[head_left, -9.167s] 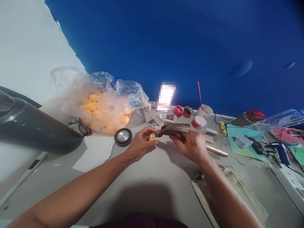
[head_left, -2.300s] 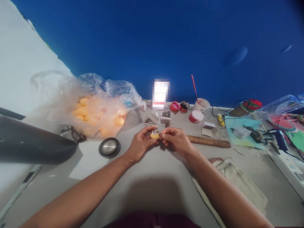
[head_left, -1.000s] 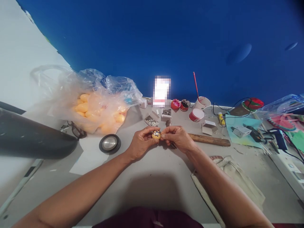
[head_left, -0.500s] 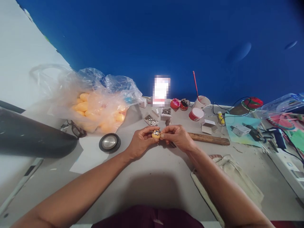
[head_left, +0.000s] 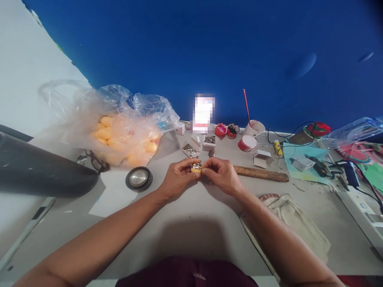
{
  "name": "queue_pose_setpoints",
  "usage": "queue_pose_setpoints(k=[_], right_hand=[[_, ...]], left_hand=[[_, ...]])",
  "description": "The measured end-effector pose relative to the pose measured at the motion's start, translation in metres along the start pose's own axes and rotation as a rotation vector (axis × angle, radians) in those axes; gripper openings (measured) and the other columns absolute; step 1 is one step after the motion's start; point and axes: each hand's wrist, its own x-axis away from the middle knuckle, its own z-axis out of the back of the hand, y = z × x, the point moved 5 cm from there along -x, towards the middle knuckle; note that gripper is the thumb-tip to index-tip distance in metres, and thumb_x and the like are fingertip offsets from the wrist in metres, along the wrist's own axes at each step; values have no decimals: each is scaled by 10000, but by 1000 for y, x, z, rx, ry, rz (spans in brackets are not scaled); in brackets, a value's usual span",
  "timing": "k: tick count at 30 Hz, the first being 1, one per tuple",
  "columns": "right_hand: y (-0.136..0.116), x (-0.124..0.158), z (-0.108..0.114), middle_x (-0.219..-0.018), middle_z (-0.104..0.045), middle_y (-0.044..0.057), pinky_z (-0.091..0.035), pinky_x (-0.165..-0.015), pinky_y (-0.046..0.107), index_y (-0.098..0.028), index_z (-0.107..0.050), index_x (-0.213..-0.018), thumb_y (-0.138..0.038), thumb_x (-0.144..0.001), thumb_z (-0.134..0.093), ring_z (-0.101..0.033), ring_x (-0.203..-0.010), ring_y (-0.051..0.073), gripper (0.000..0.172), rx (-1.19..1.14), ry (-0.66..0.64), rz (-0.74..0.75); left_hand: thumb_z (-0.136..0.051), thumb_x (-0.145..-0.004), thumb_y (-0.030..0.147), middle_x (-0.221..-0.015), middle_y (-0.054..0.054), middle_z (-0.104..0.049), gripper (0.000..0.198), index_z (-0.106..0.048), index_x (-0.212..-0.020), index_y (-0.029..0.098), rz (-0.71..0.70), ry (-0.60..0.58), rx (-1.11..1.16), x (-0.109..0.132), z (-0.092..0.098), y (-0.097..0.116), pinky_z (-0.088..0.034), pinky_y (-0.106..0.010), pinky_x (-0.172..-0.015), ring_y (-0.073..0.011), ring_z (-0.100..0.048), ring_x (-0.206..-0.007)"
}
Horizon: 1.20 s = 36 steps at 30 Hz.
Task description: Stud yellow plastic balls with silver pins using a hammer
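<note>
My left hand pinches a small yellow ball studded with shiny beads, just above the grey table. My right hand is closed in a pinch against the ball's right side; what its fingertips hold is too small to make out. A hammer with a wooden handle lies on the table just behind my right hand. Small open boxes of metal studs sit a little beyond the hands.
A clear plastic bag of yellow balls lies at the back left, with glasses and a black-rimmed round tin near it. A dark tube is at far left. Red and white cups, cables and tools crowd the right. A cloth lies under my right forearm.
Earlier my right hand held the hammer against the ball; the hammer now lies on the table. Over the last second both hands have stayed pinched at the ball, barely moving.
</note>
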Motion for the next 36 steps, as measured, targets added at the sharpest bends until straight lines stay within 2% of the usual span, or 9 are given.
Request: queue_pose_setpoints(k=[5,8,12,14,17,23,27,33,36], right_hand=[[3,0,-3,-684,-653,-13,-410,-611,260,-202,-679,-762,-262,-798,-621,-562,-645,139,90,17,23,2],[4,-1,-5,-679,-644,-14,-411,-611,260,-200,-661,-745,-270,-791,-614,-554,-645,138,96,7,38,-6],[4,-3,-4,-681,-648,-8,-411,-554,248,-200,-648,-758,-304,-782,-634,-545,-596,128,108,-30,12,-50],[6,-4,-5,-677,-669,0,-412,-506,241,-203,-631,-781,-337,-780,-664,-550,-556,126,138,-77,-45,-119],[9,-4,-6,-660,-698,7,-412,-459,222,-213,-596,-834,-393,-775,-732,-578,-544,134,233,-183,-147,-204],[18,-7,-3,-505,-494,-85,-382,-404,192,-209,-556,-750,-590,-754,-784,-452,-413,75,444,-499,-166,-241],[23,-9,-2,-510,-510,-75,-299,-366,176,-196,-557,-744,-607,-737,-802,-488,-398,77,478,-479,-204,-249],[26,-11,-4,-546,-515,-79,-398,-398,194,-193,-582,-749,-565,-732,-812,-428,-409,58,437,-429,-223,-229],[25,-11,-2,-547,-522,-74,-404,-410,206,-193,-601,-766,-552,-763,-776,-455,-412,70,399,-374,-244,-213]], left_hand=[[-917,-627,256,-1016,-65,-732,394,-817,-998,167,-140,29,-95,3,-1,8,-573,-338,-843,-205,-672,-923],[-916,-624,251,-1037,-67,-731,369,-820,-970,166,-174,62,-108,5,-1,9,-573,-342,-868,-206,-676,-941],[-946,-588,252,-982,-65,-765,473,-803,-1027,151,-57,65,8,4,0,-2,-589,-373,-864,-200,-703,-873],[-953,-592,257,-900,-62,-778,537,-783,-1087,139,12,13,87,3,-1,-9,-602,-385,-820,-193,-715,-792],[-946,-624,253,-845,-66,-785,567,-764,-1146,128,35,-76,171,1,-3,-15,-615,-391,-763,-190,-723,-709],[-916,-696,234,-955,-99,-793,517,-762,-1186,171,58,-180,280,2,-10,-8,-624,-398,-747,-226,-757,-796],[-906,-711,241,-920,-90,-783,479,-768,-1166,184,84,-189,328,6,-14,-2,-608,-361,-721,-225,-752,-815],[-843,-689,201,-759,-45,-730,345,-778,-1023,146,141,-101,287,4,-9,-7,-492,-275,-552,-154,-657,-598],[-770,-669,189,-794,-76,-740,300,-771,-961,119,156,-82,287,2,-7,-7,-407,-263,-500,-122,-577,-525]])
